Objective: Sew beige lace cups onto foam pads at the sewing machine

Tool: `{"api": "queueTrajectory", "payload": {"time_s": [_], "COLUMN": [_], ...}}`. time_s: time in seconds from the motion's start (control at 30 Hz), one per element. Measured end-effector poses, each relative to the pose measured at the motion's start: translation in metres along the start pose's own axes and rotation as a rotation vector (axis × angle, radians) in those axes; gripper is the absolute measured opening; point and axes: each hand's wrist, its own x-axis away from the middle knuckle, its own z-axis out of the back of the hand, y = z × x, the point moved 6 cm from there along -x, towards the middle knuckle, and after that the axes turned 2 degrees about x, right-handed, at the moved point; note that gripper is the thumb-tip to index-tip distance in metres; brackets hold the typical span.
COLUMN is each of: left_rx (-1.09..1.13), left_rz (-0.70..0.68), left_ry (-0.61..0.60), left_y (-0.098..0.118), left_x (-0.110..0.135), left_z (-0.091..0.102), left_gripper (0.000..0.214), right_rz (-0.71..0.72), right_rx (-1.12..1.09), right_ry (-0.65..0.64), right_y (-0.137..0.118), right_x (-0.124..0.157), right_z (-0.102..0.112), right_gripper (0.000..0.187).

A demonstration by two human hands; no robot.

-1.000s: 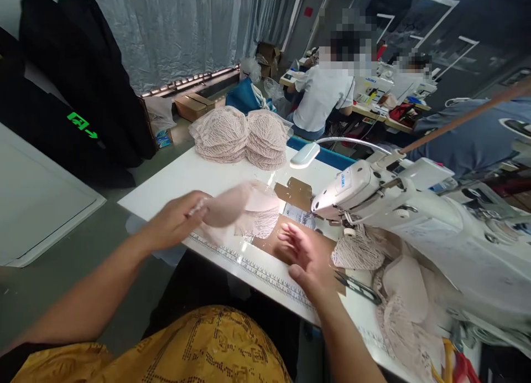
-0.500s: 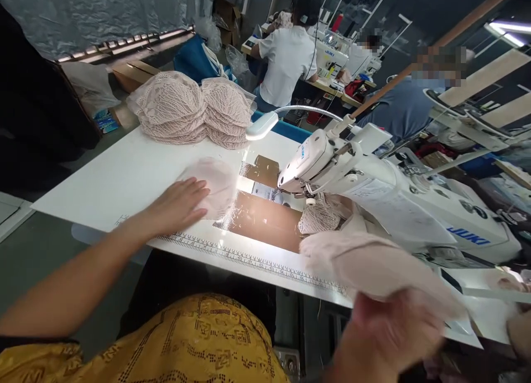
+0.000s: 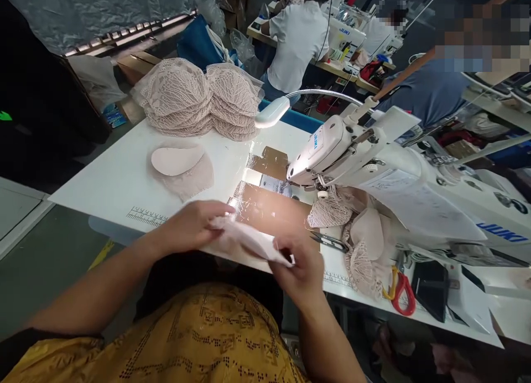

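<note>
Both my hands hold one pale pink bra cup [image 3: 249, 242] over the near edge of the white table [image 3: 120, 178]. My left hand [image 3: 193, 228] grips its left end with closed fingers. At its right end my right hand [image 3: 301, 261] pinches it. Another pink cup with a foam pad [image 3: 180, 164] lies on the table to the left. Two stacks of lace cups [image 3: 203, 98] sit at the far side. The white sewing machine [image 3: 373, 161] stands to the right, under its lamp [image 3: 271, 112].
Loose lace and foam pieces [image 3: 365, 239] lie beneath the machine arm, with small snips [image 3: 329, 240] and red-handled scissors [image 3: 400, 291] beside them. A ruler strip [image 3: 147, 216] runs along the table edge. Other people sit at sewing machines in the background [image 3: 296, 37].
My left hand let go of the cup it had laid on the table. My right hand brought a new cup from the right, and both hands now hold it at the table's near edge.
</note>
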Motion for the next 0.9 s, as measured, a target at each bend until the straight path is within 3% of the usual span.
{"api": "queueTrajectory", "payload": {"time_s": [0.07,0.1,0.17,0.23,0.33,0.4,0.5,0.63,0.67,0.8,0.9], "left_rx": [-0.118,-0.1,0.135,0.524,0.975,1.142,1.259,1.052,1.005,1.171,1.272], "left_rz": [0.133,0.181,0.21,0.132,-0.052,-0.105,-0.116,-0.008,0.056,0.259,0.26], "left_ry": [0.232,0.281,0.22,-0.001,-0.343,-0.424,-0.354,-0.001,0.023,-0.232,-0.211], "left_y": [-0.022,-0.03,-0.035,-0.02,0.019,0.031,0.026,-0.004,-0.009,-0.008,-0.005], "left_x": [0.008,0.012,0.014,0.011,0.01,0.01,0.01,0.01,0.011,0.02,0.026], "left_z": [0.019,0.023,0.013,-0.013,-0.044,-0.049,-0.041,-0.025,-0.027,-0.058,-0.065], "left_gripper": [0.024,0.02,0.023,0.037,0.066,0.08,0.076,0.075,0.077,0.064,0.046], "right_rz": [-0.044,-0.078,-0.15,-0.225,-0.336,-0.41,-0.518,-0.576,-0.574,-0.608,-0.635], "right_rx": [0.093,0.119,0.11,-0.052,-0.547,-0.86,-1.135,-1.299,-1.319,-1.287,-1.223], "right_ry": [0.222,0.307,0.35,0.186,-0.196,-0.331,-0.365,-0.333,-0.321,-0.15,0.064], "right_y": [0.011,0.016,0.023,0.028,0.029,0.028,0.032,0.032,0.031,0.036,0.048], "right_x": [0.003,0.005,0.005,-0.001,-0.005,-0.002,0.003,0.007,0.006,-0.001,-0.005], "right_z": [0.022,0.03,0.031,0.011,-0.036,-0.056,-0.067,-0.067,-0.067,-0.064,-0.056], "right_gripper": [0.005,0.007,0.01,0.015,0.027,0.033,0.039,0.038,0.037,0.036,0.036]}}
